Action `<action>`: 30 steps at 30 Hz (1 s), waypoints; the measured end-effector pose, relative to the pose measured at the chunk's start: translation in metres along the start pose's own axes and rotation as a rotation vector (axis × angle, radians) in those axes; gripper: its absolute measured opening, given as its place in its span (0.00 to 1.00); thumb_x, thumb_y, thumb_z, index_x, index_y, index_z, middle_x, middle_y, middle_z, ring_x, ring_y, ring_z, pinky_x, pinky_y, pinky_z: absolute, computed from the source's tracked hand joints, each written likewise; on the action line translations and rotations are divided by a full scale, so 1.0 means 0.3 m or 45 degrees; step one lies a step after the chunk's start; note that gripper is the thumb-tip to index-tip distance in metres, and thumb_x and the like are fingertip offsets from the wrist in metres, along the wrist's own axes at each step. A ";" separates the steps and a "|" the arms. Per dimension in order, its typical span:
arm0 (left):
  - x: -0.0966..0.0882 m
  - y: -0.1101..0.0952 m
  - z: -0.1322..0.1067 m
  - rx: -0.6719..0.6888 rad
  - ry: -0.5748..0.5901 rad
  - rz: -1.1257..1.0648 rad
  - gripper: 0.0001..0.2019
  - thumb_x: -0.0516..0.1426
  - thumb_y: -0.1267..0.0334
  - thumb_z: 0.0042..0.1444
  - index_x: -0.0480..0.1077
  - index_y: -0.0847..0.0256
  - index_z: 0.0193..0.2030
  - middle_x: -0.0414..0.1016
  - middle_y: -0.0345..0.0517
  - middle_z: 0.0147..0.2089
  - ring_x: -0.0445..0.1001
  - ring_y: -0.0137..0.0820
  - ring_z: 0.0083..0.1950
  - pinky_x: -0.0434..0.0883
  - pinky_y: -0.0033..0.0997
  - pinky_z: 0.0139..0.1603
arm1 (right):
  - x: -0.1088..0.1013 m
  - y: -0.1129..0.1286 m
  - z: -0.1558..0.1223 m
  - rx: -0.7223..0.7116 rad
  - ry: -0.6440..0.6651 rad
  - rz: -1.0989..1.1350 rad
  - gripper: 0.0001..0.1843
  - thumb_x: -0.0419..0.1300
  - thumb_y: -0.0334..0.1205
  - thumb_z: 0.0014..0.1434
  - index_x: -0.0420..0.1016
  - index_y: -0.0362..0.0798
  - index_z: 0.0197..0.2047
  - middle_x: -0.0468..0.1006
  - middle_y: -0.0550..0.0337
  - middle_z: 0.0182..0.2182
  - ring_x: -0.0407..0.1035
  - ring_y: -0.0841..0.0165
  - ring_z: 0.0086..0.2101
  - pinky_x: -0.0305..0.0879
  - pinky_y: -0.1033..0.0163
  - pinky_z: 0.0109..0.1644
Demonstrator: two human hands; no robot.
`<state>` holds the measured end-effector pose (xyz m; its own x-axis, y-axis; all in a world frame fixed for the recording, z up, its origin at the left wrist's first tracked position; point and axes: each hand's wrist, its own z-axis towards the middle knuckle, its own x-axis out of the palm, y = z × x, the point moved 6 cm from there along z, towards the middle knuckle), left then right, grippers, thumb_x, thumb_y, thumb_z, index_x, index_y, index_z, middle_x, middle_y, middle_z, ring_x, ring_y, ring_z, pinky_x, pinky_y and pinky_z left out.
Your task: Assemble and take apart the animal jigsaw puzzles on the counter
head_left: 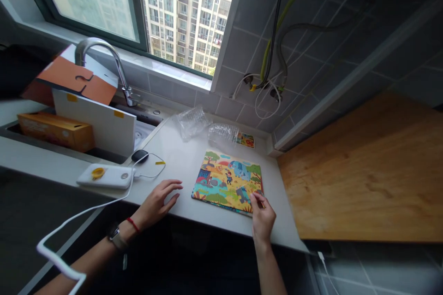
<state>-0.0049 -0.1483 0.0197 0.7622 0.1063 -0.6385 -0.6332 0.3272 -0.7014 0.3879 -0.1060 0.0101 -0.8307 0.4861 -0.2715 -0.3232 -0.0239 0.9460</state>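
Observation:
A flat rectangular picture board (224, 179), printed with a cartoon scene of trees, a blue elephant and a small figure, lies on the white counter (187, 212); it looks like a jigsaw puzzle. Near its lower right, a grey-blue patch (243, 194) with an uneven outline stands out from the yellow picture. My right hand (263, 216) is at that corner, thumb and fingers pinched together over the board's edge; what they grip is too small to tell. Left of the board, my left hand (162, 200) is held apart from it, fingers spread and holding nothing.
Crumpled clear bubble wrap (221, 132) and a small picture card (245, 139) lie behind the board. To the left are a white power bank (105, 176) with a cable, a black mouse-like object (140, 156), and a sink holding boxes (57, 131). A wooden panel (363, 170) stands right.

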 end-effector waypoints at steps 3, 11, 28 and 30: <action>0.024 -0.031 0.054 0.045 0.021 -0.019 0.11 0.55 0.58 0.69 0.77 0.54 0.53 0.79 0.51 0.58 0.77 0.42 0.60 0.77 0.45 0.61 | 0.149 0.115 -0.076 -0.148 0.272 -0.062 0.23 0.65 0.58 0.62 0.85 0.45 0.42 0.87 0.43 0.43 0.82 0.52 0.44 0.80 0.48 0.51; 0.172 -0.095 0.154 0.135 0.167 0.046 0.13 0.61 0.56 0.66 0.75 0.53 0.56 0.76 0.52 0.62 0.73 0.46 0.64 0.74 0.50 0.63 | 0.155 0.184 -0.162 -0.573 0.491 -0.374 0.13 0.59 0.43 0.70 0.84 0.50 0.44 0.85 0.47 0.45 0.75 0.51 0.57 0.72 0.39 0.62; 0.297 -0.090 0.249 0.010 0.160 0.257 0.14 0.67 0.58 0.60 0.77 0.54 0.51 0.77 0.50 0.50 0.73 0.45 0.52 0.73 0.47 0.52 | -0.032 -0.045 -0.056 -0.701 0.129 -0.750 0.14 0.58 0.44 0.71 0.83 0.48 0.47 0.81 0.46 0.49 0.75 0.55 0.50 0.73 0.46 0.56; 0.290 -0.085 0.244 -0.008 0.133 0.288 0.12 0.68 0.56 0.59 0.78 0.53 0.48 0.77 0.49 0.48 0.73 0.45 0.51 0.72 0.46 0.51 | -0.030 -0.043 -0.056 -0.713 0.141 -0.746 0.13 0.58 0.43 0.71 0.83 0.48 0.47 0.80 0.46 0.49 0.75 0.54 0.50 0.73 0.46 0.56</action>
<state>0.0874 -0.0787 0.0052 0.5834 0.0786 -0.8084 -0.7871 0.3000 -0.5389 0.3920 -0.1246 -0.0027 -0.4874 0.4669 -0.7379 -0.8729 -0.2402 0.4246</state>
